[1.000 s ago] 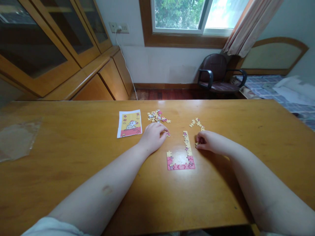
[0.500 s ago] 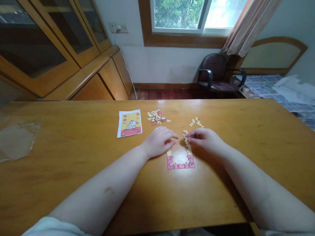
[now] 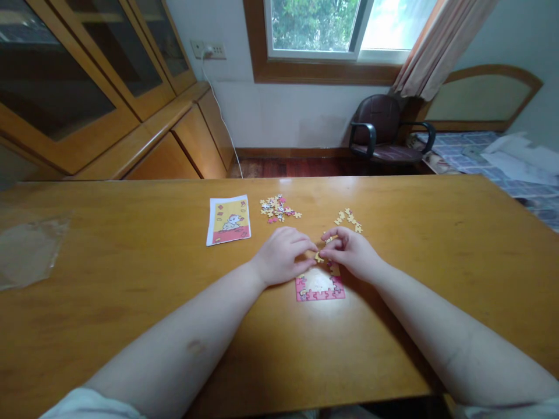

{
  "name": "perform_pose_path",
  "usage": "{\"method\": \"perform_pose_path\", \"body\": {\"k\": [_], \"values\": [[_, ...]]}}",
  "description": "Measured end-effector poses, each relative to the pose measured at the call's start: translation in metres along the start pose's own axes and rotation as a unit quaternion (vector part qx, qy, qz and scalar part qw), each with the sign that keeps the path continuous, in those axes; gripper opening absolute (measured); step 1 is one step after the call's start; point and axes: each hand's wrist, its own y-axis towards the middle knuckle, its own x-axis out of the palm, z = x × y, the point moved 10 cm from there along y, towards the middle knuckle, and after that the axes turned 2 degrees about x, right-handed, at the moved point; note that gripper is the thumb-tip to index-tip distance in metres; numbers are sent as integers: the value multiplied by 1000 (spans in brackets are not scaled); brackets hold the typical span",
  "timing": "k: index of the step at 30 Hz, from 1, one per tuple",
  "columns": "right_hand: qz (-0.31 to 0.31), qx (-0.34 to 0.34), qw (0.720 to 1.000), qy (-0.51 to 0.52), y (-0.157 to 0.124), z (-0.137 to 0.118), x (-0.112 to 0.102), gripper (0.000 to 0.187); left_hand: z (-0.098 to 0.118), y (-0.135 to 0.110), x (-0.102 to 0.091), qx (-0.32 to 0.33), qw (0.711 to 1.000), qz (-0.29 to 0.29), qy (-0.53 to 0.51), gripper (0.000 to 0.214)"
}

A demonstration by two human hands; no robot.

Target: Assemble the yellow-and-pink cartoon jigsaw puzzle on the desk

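Thumb and fingertips of my right hand (image 3: 350, 249) are closed on a small yellow puzzle piece (image 3: 319, 257), held over the partly joined jigsaw frame. Facing it from the left, my left hand (image 3: 286, 254) has thumb and index finger apart, close to that same piece; whether they touch it I cannot tell. The jigsaw border (image 3: 321, 295) lies under and in front of both hands. Its bottom row is pink, and a yellow side runs up on the right, partly covered by my right hand. My left hand hides the upper end of the left side.
Beyond my left hand is a heap of loose puzzle pieces (image 3: 278, 209). Several yellow pieces (image 3: 348, 219) lie beyond my right hand. A picture card (image 3: 230, 221) rests at left, and a clear plastic bag (image 3: 30, 250) is on the table's far left.
My right hand has moved left and slightly down from the frame's right side, bringing a yellow piece with it. My left hand has come slightly lower, and the hands are closer together.
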Motion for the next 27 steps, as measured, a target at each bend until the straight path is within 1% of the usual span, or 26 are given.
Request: {"method": "perform_pose_path", "body": {"k": [4, 6, 8, 10, 12, 14, 16, 19, 21, 22, 24, 25, 27], "values": [[-7, -9, 1000, -22, 0, 1, 5, 41, 3, 0, 0, 3, 1000, 4, 10, 11], [-4, -40, 998, -39, 0, -3, 3, 39, 3, 0, -2, 3, 1000, 10, 12, 10], [27, -91, 993, -70, 0, -12, -8, 35, -1, 0, -6, -6, 1000, 20, 21, 10], [87, -134, 979, -124, -1, -19, -28, 30, -9, -1, -8, -28, 999, 21, 37, 9], [142, -149, 964, -170, 0, -20, -46, 24, -19, -3, -7, -56, 997, 7, 50, 8], [171, -158, 956, -178, 1, -18, -59, 20, -27, -5, -3, -77, 995, -12, 55, 7], [181, -163, 954, -173, 3, -16, -63, 19, -30, -7, 1, -86, 994, -30, 58, 6], [177, -169, 953, -177, 3, -16, -60, 18, -30, -7, 5, -91, 992, -53, 69, 5], [185, -181, 946, -196, -1, -22, -60, 17, -29, -7, 5, -96, 990, -62, 80, 5], [199, -190, 938, -209, -4, -26, -62, 16, -29, -7, 4, -100, 989, -65, 85, 5], [246, -211, 918, -229, -10, -35, -75, 15, -29, -7, 3, -103, 987, -74, 93, 6], [275, -221, 908, -227, -13, -39, -84, 15, -28, -7, 3, -102, 987, -79, 97, 7], [318, -237, 898, -190, -16, -41, -104, 17, -26, -7, 4, -94, 986, -88, 104, 7]]}}
